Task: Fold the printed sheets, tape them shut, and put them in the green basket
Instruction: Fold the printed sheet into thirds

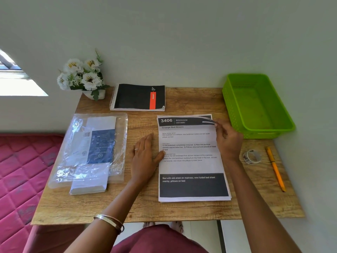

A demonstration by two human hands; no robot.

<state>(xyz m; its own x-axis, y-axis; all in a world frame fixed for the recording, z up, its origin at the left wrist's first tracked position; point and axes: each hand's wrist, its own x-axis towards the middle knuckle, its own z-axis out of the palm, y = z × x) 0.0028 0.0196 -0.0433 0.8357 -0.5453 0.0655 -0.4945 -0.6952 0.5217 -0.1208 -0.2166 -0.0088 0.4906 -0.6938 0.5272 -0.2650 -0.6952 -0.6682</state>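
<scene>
The stack of printed sheets (191,161) lies on the wooden table (182,209). The left hand (145,157) rests flat, fingers straight, just left of the stack, thumb touching its edge. The right hand (228,141) pinches the top sheet's far right corner, lifting it. The green basket (255,105) sits right of the stack; the tape roll (252,156) is near its right edge.

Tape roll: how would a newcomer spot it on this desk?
Start at the green basket in the wooden desk's far right corner. Just nearer, by the right edge, sits the tape roll, a small translucent ring beside a long orange pen.
</scene>
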